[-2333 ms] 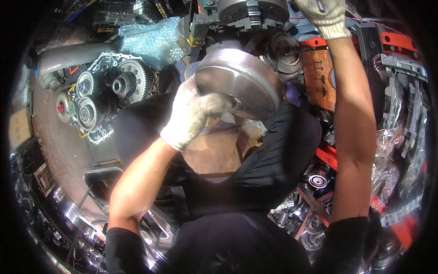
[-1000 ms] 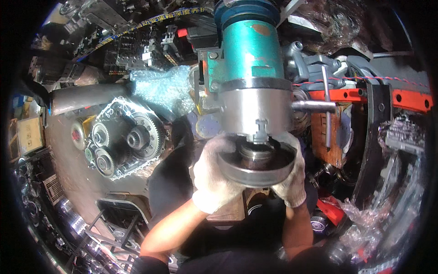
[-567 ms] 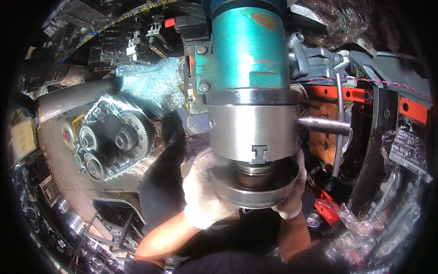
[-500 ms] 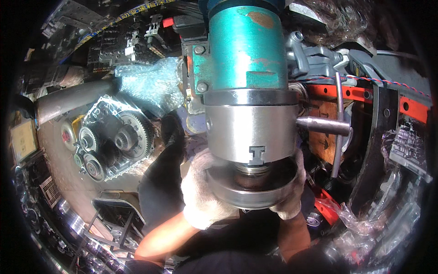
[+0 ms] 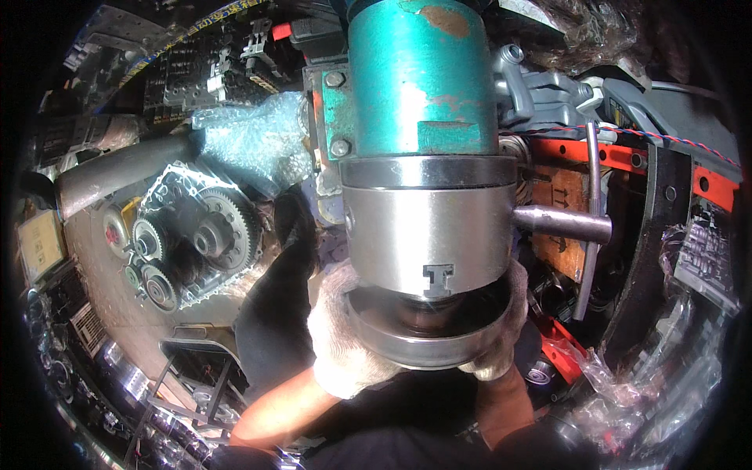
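Note:
Below a green cylindrical machine head [image 5: 411, 86] sits a silver chuck [image 5: 427, 227] with a T-handled key rod [image 5: 560, 222] sticking out at its right. A round, dished metal drum [image 5: 427, 352] with a dark inside is right under the chuck, around its jaws. My left hand [image 5: 345, 337], in a white knit glove, is closed around the drum's left side. My gloved right hand [image 5: 501, 337] grips the right side, with most of its fingers hidden behind the rim. Whether the jaws clamp the drum cannot be made out.
At left on the floor lies an open gearbox housing [image 5: 196, 239] with several gears. Bubble wrap [image 5: 254, 141] lies behind it, and a dark metal stand [image 5: 196, 376] is nearer. An orange-red frame [image 5: 619, 159] and plastic-wrapped parts [image 5: 619, 384] flank my right side.
The chuck and drum appear slightly larger and lower in the picture, as the view has shifted a little. Both hands keep their hold on the drum.

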The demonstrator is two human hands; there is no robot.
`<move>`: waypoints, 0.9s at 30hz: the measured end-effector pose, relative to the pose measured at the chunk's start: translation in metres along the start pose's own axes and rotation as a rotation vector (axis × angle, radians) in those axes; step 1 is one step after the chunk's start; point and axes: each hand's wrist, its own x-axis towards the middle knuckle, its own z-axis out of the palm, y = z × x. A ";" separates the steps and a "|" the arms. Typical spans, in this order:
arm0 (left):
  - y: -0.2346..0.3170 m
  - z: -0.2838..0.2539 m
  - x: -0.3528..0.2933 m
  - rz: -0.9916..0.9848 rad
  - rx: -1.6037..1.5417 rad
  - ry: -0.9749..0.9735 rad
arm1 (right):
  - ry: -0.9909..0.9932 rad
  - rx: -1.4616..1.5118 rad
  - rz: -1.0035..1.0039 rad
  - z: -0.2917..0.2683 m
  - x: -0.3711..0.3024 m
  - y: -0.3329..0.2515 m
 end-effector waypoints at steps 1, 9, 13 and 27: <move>0.002 -0.002 0.001 0.017 0.074 -0.041 | 0.000 0.020 -0.009 0.001 0.001 -0.001; 0.003 0.003 0.006 0.040 -0.098 0.074 | 0.029 0.011 -0.026 0.007 0.002 -0.004; 0.004 0.004 0.005 -0.044 -0.224 0.029 | 0.038 -0.108 -0.099 0.004 0.006 -0.001; -0.017 0.005 -0.010 0.044 -0.311 0.122 | 0.025 0.154 0.099 0.012 0.002 -0.004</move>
